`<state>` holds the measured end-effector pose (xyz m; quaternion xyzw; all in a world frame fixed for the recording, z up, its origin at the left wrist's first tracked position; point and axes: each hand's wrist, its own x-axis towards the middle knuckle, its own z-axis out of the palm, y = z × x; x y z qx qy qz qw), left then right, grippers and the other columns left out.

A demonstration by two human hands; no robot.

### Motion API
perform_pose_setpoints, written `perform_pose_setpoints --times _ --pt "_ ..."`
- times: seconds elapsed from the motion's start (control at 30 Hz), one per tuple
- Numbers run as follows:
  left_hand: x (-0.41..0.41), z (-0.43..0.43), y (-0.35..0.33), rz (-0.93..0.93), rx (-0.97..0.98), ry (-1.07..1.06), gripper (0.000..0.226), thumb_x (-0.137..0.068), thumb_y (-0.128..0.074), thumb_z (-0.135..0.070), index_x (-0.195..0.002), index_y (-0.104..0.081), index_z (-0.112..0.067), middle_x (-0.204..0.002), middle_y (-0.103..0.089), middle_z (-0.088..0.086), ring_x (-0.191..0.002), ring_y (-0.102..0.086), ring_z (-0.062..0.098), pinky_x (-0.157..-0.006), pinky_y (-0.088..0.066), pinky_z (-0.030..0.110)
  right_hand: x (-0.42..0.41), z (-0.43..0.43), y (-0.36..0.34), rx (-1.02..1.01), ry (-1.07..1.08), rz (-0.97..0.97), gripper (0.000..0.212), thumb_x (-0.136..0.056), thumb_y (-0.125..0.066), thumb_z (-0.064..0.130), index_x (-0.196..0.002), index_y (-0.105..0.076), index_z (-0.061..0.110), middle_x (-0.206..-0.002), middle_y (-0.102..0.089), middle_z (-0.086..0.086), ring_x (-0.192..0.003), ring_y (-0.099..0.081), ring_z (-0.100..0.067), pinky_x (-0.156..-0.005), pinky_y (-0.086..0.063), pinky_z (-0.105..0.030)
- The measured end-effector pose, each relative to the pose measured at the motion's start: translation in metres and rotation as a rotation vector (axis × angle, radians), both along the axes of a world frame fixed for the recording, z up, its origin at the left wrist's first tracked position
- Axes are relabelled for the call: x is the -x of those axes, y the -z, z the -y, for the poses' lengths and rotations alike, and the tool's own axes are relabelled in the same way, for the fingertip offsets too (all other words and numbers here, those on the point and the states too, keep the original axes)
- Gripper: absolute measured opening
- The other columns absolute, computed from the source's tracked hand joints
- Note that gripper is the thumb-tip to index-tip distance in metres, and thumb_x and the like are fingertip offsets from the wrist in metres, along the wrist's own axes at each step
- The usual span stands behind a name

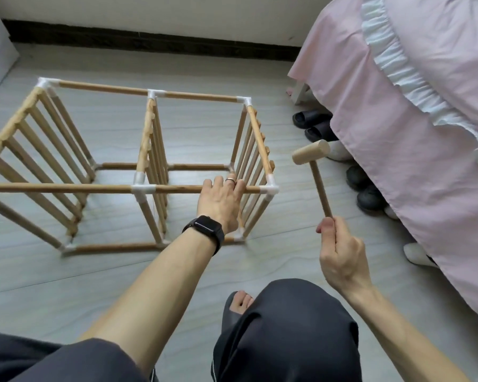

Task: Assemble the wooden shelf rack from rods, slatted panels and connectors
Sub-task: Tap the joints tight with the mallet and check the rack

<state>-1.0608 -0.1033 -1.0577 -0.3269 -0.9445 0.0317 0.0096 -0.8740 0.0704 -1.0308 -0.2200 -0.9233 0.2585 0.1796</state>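
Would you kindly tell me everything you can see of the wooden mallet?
The wooden mallet is pale, unfinished-looking wood: a short cylindrical head set crosswise on a slim round handle. It is held in the air, head up and tilted slightly left, to the right of the rack. Only the right hand touches it, gripping the handle's lower end.

A light wooden shelf rack (102,88) stood on the floor toward ten o'clock, an open box of two bays. Round wooden rods (61,188) ran along its top and bottom edges, joined at corners and midpoints by white plastic connectors (143,189). Three slatted wooden panels stood upright as walls: at nine o'clock (20,119), eleven o'clock (146,139) and twelve o'clock (255,144). The left hand (221,199) gripped the near top rod beside the right corner. At three o'clock a small pale wooden mallet (317,177) was held head-up, slightly tilted, the right hand (342,260) gripping its handle end.
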Motion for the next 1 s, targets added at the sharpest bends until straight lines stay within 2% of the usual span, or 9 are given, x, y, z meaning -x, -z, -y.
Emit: perform_pose_setpoints --times 0.07,0.1,0.13,0.23,0.33,0.5,0.63,0.8,1.0 --pt "0.000 0.000 -0.001 0.001 0.005 0.005 0.053 -0.085 -0.060 -0.023 -0.130 -0.032 -0.022 -0.132 -0.045 0.006 -0.111 -0.046 0.027 -0.090 -0.037 0.041 0.002 -0.002 0.001 -0.006 -0.029 0.219 0.035 -0.107 -0.034 0.041 -0.085 -0.055 0.025 -0.062 -0.062 0.008 -0.061 -0.060 -0.017 -0.060 -0.043 -0.032" --pt "0.000 0.000 -0.001 0.003 0.005 0.008 0.053 -0.085 -0.059 -0.022 -0.131 -0.032 -0.022 -0.135 -0.045 0.007 -0.112 -0.046 0.027 -0.091 -0.037 0.041 0.002 -0.002 0.002 0.008 -0.031 0.212 0.035 -0.107 -0.035 0.040 -0.082 -0.056 0.027 -0.058 -0.061 0.008 -0.058 -0.059 -0.014 -0.057 -0.043 -0.027" --pt "0.000 -0.001 -0.002 0.007 0.006 0.008 0.053 -0.086 -0.059 -0.022 -0.131 -0.032 -0.022 -0.137 -0.044 0.008 -0.112 -0.045 0.027 -0.092 -0.037 0.042 0.001 -0.001 0.002 0.026 -0.023 0.118 0.035 -0.107 -0.036 0.040 -0.081 -0.056 0.027 -0.055 -0.059 0.010 -0.054 -0.057 -0.013 -0.052 -0.039 -0.020" --pt "0.000 -0.001 -0.002 0.020 0.005 -0.001 0.053 -0.087 -0.058 -0.023 -0.132 -0.031 -0.022 -0.135 -0.044 0.007 -0.111 -0.045 0.027 -0.093 -0.037 0.043 -0.001 0.004 0.001 0.041 -0.003 -0.061 0.034 -0.106 -0.031 0.042 -0.084 -0.053 0.027 -0.049 -0.053 0.014 -0.047 -0.052 -0.009 -0.048 -0.036 -0.017" --pt "-0.001 -0.001 -0.004 0.016 0.015 -0.007 0.053 -0.087 -0.058 -0.023 -0.133 -0.031 -0.022 -0.134 -0.044 0.007 -0.111 -0.045 0.027 -0.093 -0.037 0.042 0.002 0.002 0.004 -0.012 -0.019 0.239 0.038 -0.107 -0.030 0.043 -0.079 -0.051 0.029 -0.054 -0.055 0.010 -0.056 -0.054 -0.012 -0.058 -0.036 -0.032" --pt "-0.002 -0.001 -0.005 0.014 0.035 -0.007 0.051 -0.087 -0.056 -0.019 -0.132 -0.031 -0.023 -0.134 -0.044 0.007 -0.108 -0.045 0.026 -0.091 -0.036 0.041 -0.003 0.008 0.004 0.010 -0.020 -0.058 0.037 -0.105 -0.029 0.046 -0.087 -0.052 0.024 -0.062 -0.061 0.016 -0.055 -0.058 -0.010 -0.050 -0.038 -0.016" --pt "-0.002 -0.001 -0.011 0.059 0.052 0.007 0.053 -0.087 -0.055 -0.020 -0.134 -0.031 -0.023 -0.137 -0.042 0.009 -0.110 -0.044 0.027 -0.093 -0.037 0.042 0.002 0.007 0.004 -0.081 -0.052 0.362 0.040 -0.104 -0.025 0.047 -0.086 -0.051 0.022 -0.065 -0.064 0.002 -0.066 -0.060 -0.028 -0.065 -0.045 -0.043" --pt "0.023 0.015 -0.044 0.394 0.050 0.020 0.063 -0.089 -0.054 -0.028 -0.148 -0.034 -0.032 -0.152 -0.037 0.008 -0.136 -0.034 0.028 -0.106 -0.034 0.046 0.006 0.016 -0.003 0.013 -0.030 0.133 0.039 -0.103 -0.034 0.047 -0.080 -0.057 0.027 -0.062 -0.063 0.016 -0.061 -0.060 -0.007 -0.050 -0.036 -0.029" --pt "0.098 0.122 -0.100 0.464 0.022 -0.252 0.070 -0.085 -0.067 -0.038 -0.149 -0.038 -0.036 -0.139 -0.054 0.006 -0.124 -0.051 0.029 -0.096 -0.048 0.042 0.039 0.047 0.001 0.135 -0.160 0.116 0.034 -0.104 -0.043 0.038 -0.078 -0.059 0.022 -0.058 -0.059 0.011 -0.051 -0.055 -0.013 -0.044 -0.033 -0.027"
